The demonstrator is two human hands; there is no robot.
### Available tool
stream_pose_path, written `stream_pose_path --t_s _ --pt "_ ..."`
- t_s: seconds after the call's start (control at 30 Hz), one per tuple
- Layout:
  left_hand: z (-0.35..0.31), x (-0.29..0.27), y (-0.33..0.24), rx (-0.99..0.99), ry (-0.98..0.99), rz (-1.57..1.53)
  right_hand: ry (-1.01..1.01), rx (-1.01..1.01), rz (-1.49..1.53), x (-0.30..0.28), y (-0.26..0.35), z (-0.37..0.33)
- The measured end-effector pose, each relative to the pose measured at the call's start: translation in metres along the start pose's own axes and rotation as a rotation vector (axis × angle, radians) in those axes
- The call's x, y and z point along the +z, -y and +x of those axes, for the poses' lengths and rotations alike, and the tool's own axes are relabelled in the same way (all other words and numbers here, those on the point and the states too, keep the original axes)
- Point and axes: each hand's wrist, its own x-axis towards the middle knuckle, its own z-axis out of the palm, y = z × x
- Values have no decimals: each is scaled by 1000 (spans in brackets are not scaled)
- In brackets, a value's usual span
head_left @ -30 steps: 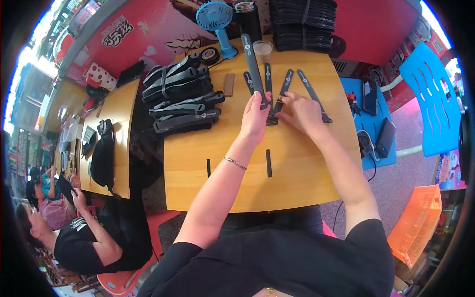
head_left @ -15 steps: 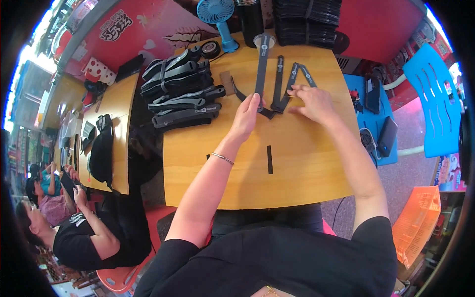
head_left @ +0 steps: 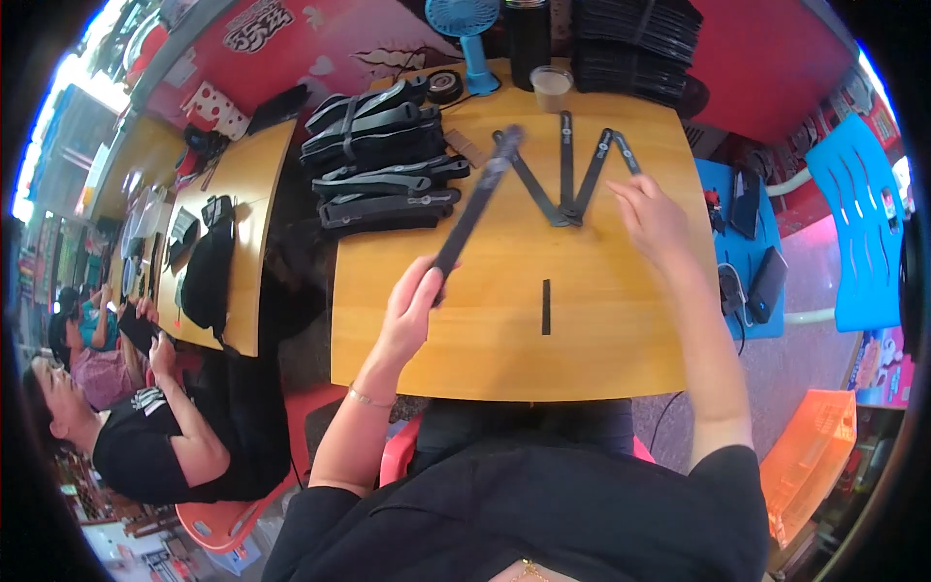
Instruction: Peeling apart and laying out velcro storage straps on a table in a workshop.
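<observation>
My left hand (head_left: 412, 315) is closed round the lower end of a black strap (head_left: 475, 209) with a pale printed mark. It is lifted off the table and slants up to the right, its far end blurred. More black straps (head_left: 565, 160) lie fanned out on the wooden table, their lower ends overlapping at one point. My right hand (head_left: 655, 221) is at the right of this fan with its fingers stretched out. Another strap (head_left: 626, 153) runs beneath it; the hand hides its lower part. I see nothing held in that hand.
Bundled black and grey straps (head_left: 378, 160) are piled at the left of the table (head_left: 465, 359). A blue fan (head_left: 475, 68), a black bottle (head_left: 527, 44), a clear cup (head_left: 552, 85) and stacked black packs (head_left: 635, 48) stand behind. Left, a person (head_left: 165, 446) sits; right is a blue chair (head_left: 858, 223).
My left hand has come down and left, lifting its strap away from the fan. My right hand has drawn back rightward from the fanned straps. The view has shifted slightly.
</observation>
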Motion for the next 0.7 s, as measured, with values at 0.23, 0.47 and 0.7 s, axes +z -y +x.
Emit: stream_pose_path --t_s 0.23,0.47,0.7 --pt "-88 -50 37 -95 -483 -91 61 51 30 11 46 -75" --pt "-76 -53 55 -137 -525 70 -33 26 25 38 81 -100" --pt "-74 -58 29 -344 -316 783 -47 -63 -22 51 92 -101"
